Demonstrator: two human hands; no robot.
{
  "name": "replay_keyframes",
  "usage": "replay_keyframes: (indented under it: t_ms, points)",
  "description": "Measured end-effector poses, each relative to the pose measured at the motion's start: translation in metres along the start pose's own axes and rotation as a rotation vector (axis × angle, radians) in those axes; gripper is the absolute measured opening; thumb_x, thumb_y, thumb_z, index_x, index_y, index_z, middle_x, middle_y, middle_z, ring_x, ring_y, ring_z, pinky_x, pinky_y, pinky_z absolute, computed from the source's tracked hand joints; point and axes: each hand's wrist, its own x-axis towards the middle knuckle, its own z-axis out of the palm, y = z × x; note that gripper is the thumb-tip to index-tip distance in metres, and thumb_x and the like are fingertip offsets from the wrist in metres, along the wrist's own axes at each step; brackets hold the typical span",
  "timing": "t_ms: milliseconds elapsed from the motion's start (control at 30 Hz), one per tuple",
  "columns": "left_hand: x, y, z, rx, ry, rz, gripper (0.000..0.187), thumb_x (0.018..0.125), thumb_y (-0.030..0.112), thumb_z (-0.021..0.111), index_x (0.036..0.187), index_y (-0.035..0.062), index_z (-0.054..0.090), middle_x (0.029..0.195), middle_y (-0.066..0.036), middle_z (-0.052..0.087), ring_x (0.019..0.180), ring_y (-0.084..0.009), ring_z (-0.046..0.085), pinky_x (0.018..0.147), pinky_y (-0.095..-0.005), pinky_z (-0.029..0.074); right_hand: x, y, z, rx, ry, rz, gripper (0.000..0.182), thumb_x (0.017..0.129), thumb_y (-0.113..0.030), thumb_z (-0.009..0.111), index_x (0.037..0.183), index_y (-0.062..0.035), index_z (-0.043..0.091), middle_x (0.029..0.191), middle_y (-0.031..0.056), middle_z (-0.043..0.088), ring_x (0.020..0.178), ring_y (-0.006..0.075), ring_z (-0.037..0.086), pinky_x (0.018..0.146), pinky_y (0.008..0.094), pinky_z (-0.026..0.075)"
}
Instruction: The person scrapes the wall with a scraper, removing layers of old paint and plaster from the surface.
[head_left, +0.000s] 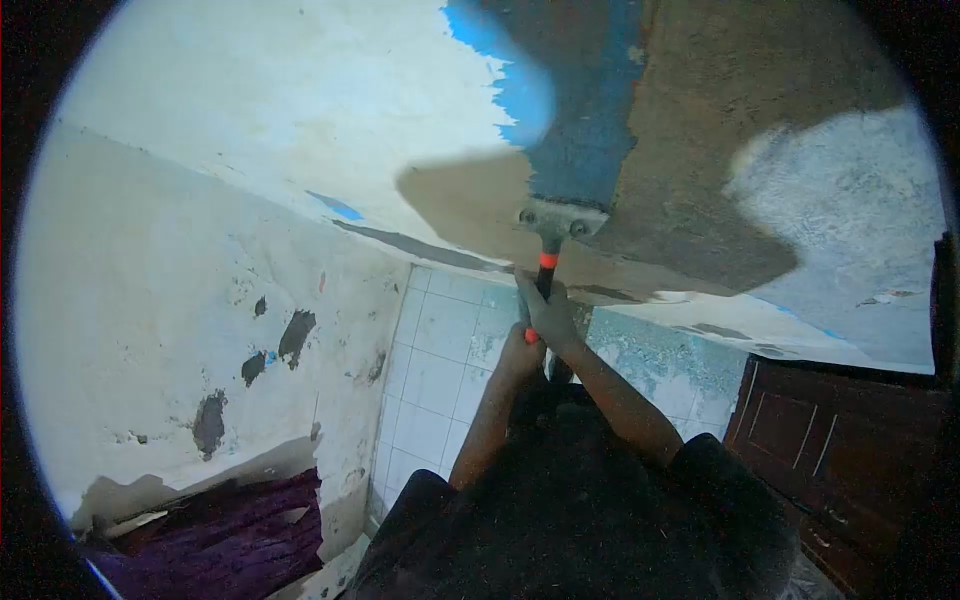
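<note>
A wall scraper [564, 216] with a wide metal head and a black handle with red-orange bands has its blade against the painted wall [400, 90]. My right hand [553, 318] is closed around the handle, below the upper red band. Lower down, my left hand [521, 354] grips the handle near its end, by the other red band. Directly above the blade runs a strip of exposed blue paint [580, 165], with ragged cream paint on its left and bare grey-brown plaster [690, 140] on its right. Both hands' fingertips are partly hidden.
The left wall [150, 300] has several dark chipped patches. White floor tiles [432, 330] lie below, dusted with debris. Dark purple cloth [230, 540] lies at lower left. A dark wooden cabinet or door [830, 440] stands at right. Shadows fall across the scraped wall.
</note>
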Motion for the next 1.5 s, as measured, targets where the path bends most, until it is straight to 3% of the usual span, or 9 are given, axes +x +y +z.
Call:
replay_keyframes:
  t_ms: [167,333,567,833,900,1167,1233,1367,1500]
  points:
    - [0.01,-0.048,0.014,-0.225,-0.103,0.107,0.024,0.08,0.019,0.055,0.089,-0.0035,0.056,0.076,-0.016,0.062,0.071,-0.0204,0.059,0.061,-0.0359,0.045,0.002,0.028,-0.001,0.053,0.041,0.047,0.037,0.086,-0.031,0.056,0.058,-0.0094,0.047,0.045,-0.0029,0.04,0.04,0.0091,0.038,0.041,0.0281,0.028]
    - [-0.006,-0.056,0.012,0.044,-0.148,-0.157,0.027,0.079,0.019,0.055,0.093,-0.0038,0.057,0.079,-0.017,0.062,0.071,-0.0227,0.06,0.062,-0.0367,0.045,-0.02,0.006,-0.002,0.078,0.069,0.164,0.036,0.087,-0.028,0.056,0.057,-0.0131,0.042,0.045,-0.0045,0.038,0.037,0.0068,0.034,0.036,0.0251,0.026]
    - [-0.014,-0.01,-0.016,-0.033,-0.091,0.184,0.029,0.078,0.029,0.059,0.076,-0.0001,0.059,0.064,-0.008,0.059,0.059,-0.0156,0.053,0.053,-0.0351,0.042,-0.017,-0.035,0.003,0.269,-0.02,0.177,0.033,0.086,-0.029,0.058,0.06,-0.0134,0.043,0.049,-0.0048,0.039,0.038,0.0071,0.035,0.036,0.0247,0.028]
    - [0.003,-0.092,0.017,0.019,-0.287,-0.163,0.036,0.076,0.03,0.06,0.072,-0.0053,0.058,0.061,-0.016,0.058,0.058,-0.0209,0.059,0.054,-0.0366,0.043,-0.037,0.035,-0.004,0.18,0.127,0.002,0.023,0.091,-0.032,0.049,0.091,-0.0091,0.048,0.067,-0.0046,0.045,0.06,0.0044,0.045,0.05,0.021,0.035]
    - [-0.001,-0.112,0.031,-0.003,-0.119,0.115,0.041,0.078,0.033,0.057,0.073,-0.0075,0.057,0.062,-0.021,0.058,0.063,-0.0262,0.062,0.056,-0.0396,0.043,-0.043,0.032,0.005,0.305,0.301,-0.131,0.024,0.094,-0.031,0.043,0.088,-0.0086,0.048,0.065,-0.0047,0.043,0.057,0.0042,0.04,0.049,0.0213,0.033]
    - [0.006,-0.125,0.025,-0.135,-0.25,0.129,0.04,0.081,0.035,0.055,0.077,-0.0046,0.058,0.062,-0.019,0.058,0.061,-0.0314,0.06,0.057,-0.0428,0.043,-0.035,0.033,0.008,0.308,0.406,-0.134,0.028,0.095,-0.035,0.038,0.082,-0.0117,0.047,0.057,-0.0063,0.039,0.044,0.0037,0.033,0.039,0.0207,0.027]
    - [-0.016,-0.037,-0.013,0.201,-0.352,0.154,0.037,0.08,0.033,0.056,0.077,-0.0041,0.058,0.062,-0.02,0.058,0.061,-0.0303,0.06,0.057,-0.0421,0.043,-0.035,0.012,0.012,0.342,0.427,-0.168,0.034,0.095,-0.041,0.034,0.08,-0.012,0.043,0.051,-0.005,0.033,0.036,0.0047,0.028,0.033,0.021,0.022]
    - [0.004,-0.063,-0.001,0.165,-0.284,0.402,0.031,0.079,0.027,0.056,0.076,-0.0032,0.059,0.063,-0.022,0.058,0.062,-0.0294,0.061,0.058,-0.0403,0.043,-0.041,-0.014,0.019,0.188,0.482,-0.173,0.032,0.096,-0.037,0.034,0.086,-0.0092,0.047,0.055,-0.006,0.035,0.045,0.0032,0.031,0.04,0.0196,0.026]
    - [-0.006,-0.106,0.021,0.049,-0.256,0.279,0.031,0.079,0.026,0.055,0.075,-0.0046,0.057,0.063,-0.022,0.058,0.06,-0.0287,0.059,0.056,-0.0409,0.041,-0.03,0.025,0.018,0.067,0.52,-0.199,0.029,0.096,-0.031,0.037,0.083,-0.0072,0.049,0.061,-0.0068,0.037,0.049,0.0019,0.032,0.043,0.02,0.027]
